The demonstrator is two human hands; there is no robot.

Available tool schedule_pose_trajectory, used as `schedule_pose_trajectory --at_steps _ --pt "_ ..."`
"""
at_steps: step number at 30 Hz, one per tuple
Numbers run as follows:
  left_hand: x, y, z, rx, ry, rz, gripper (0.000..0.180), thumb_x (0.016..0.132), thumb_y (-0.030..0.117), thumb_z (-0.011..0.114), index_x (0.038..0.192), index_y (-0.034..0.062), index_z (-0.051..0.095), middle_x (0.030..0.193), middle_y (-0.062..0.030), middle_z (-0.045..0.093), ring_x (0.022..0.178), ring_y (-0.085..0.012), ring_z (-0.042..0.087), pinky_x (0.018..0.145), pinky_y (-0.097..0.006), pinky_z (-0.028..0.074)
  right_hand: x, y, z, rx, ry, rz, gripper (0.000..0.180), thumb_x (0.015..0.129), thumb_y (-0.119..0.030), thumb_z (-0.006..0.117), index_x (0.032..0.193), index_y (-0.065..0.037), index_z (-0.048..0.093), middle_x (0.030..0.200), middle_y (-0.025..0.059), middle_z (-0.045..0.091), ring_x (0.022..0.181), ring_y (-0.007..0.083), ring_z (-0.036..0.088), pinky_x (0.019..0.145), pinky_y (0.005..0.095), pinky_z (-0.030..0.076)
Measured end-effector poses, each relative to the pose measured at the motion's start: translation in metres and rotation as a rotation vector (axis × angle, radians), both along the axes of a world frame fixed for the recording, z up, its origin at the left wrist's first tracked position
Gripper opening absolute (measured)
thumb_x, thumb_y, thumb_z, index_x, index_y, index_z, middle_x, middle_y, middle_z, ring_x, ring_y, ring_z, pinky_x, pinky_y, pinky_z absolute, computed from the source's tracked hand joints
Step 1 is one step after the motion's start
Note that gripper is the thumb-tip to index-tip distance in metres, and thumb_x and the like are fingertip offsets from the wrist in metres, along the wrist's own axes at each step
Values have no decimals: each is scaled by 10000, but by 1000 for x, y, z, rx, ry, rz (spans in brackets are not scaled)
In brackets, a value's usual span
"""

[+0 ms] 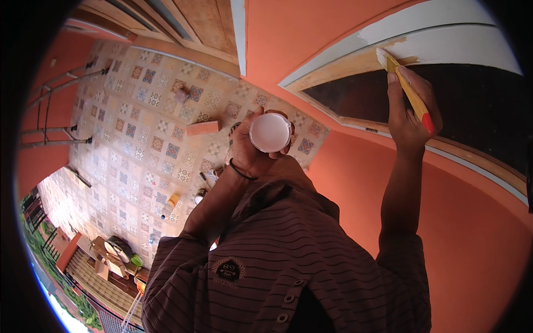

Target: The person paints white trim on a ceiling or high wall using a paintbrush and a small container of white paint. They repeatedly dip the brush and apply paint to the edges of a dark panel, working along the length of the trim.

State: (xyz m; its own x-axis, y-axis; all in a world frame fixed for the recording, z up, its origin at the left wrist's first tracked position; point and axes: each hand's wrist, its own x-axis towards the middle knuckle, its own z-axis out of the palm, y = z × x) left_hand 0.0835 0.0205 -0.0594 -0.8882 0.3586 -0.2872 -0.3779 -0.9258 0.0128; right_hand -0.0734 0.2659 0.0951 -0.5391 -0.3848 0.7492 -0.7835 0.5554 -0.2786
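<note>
My left hand (251, 145) is wrapped round a small round cup of white paint (270, 132), held upright in front of my body. A dark band circles that wrist. Raised at the right, my right hand (413, 108) grips a paintbrush (412, 93) with a yellow handle and a red end. The brush's white-coated bristles touch the wooden window frame (344, 66). White paint covers the frame to the right of the brush, while bare tan wood shows to its left and in patches around the bristles. Dark glass (355, 91) lies just below the brush.
Orange wall (355, 183) surrounds the window. On the patterned tile floor (161, 119) lie a brick (203, 128), a small block (181, 95) and a bottle (170, 206). A metal ladder-like frame (55, 133) stands at the left. A wooden door (194, 25) is at the far side.
</note>
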Motion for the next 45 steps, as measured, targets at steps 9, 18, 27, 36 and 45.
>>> schedule_pose_trajectory --at_steps 9,18,27,36,45 --pt "2 -9 -2 -15 -45 -8 596 1097 559 428 1187 3 622 1047 -230 688 661 -292 647 477 -345 458 13 4 24 -205 27 -82 239 915 102 793 1136 71 710 1070 174 762 884 178 753 767 271 649" --pt "-1 -13 -2 -18 -14 -24 581 1099 549 418 1180 11 624 1040 -234 693 610 -278 627 514 -451 499 -6 -4 21 -78 176 -108 267 894 94 819 1132 63 702 1035 184 763 860 182 759 728 278 658" --pt "-2 -15 -4 7 -1 -21 598 1092 561 430 1198 6 624 1056 -234 695 646 -289 652 486 -380 491 14 -17 4 48 42 -54 323 881 108 821 1170 58 685 1032 172 762 873 182 766 736 273 659" --pt "-6 -21 -2 -15 -35 -25 596 1093 550 437 1213 -3 625 1060 -233 695 671 -297 671 478 -335 484 15 -8 26 0 176 -202 332 886 53 853 1171 46 683 1005 154 766 823 176 762 722 279 661" --pt "-8 -26 -2 -24 -35 -19 606 1100 555 430 1204 -7 635 1050 -230 692 688 -296 668 463 -308 468 -3 -13 19 75 229 -160 339 869 46 870 1157 28 691 1017 138 771 829 182 767 706 279 656"
